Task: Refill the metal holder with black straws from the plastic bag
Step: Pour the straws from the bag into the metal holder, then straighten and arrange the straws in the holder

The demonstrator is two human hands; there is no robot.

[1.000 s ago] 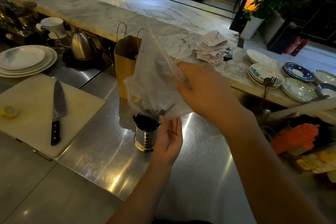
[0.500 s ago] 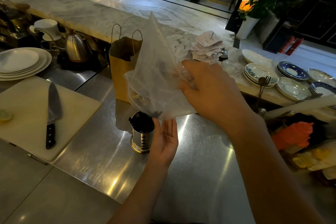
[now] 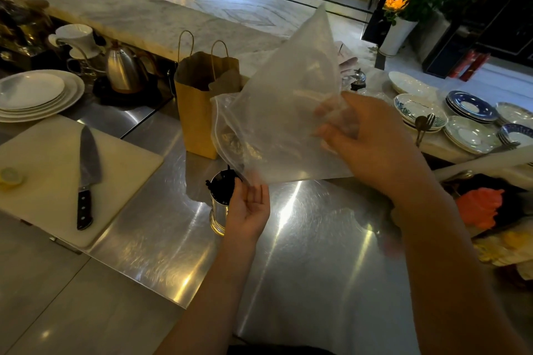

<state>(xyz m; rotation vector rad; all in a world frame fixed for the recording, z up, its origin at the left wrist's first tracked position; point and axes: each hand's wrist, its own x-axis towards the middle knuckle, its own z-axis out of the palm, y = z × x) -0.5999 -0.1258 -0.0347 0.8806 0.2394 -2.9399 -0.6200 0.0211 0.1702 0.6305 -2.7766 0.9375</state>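
A clear plastic bag hangs in the air above the steel counter, tilted with its mouth low at the left. My right hand grips the bag's right side. Below the mouth stands the metal holder, full of black straws at its top. My left hand is beside the holder on its right, palm up, fingers relaxed just under the bag's lower edge. The bag looks nearly empty; a few small bits show near its mouth.
A brown paper bag stands behind the holder. On the left, a knife lies on a white cutting board, with stacked plates and a kettle behind. Patterned plates fill the right ledge. An orange object lies at right.
My right hand has swung the bag up and to the right, so it spreads wider. The dark straws seen in its lower corner are gone from it. My left hand stayed by the holder.
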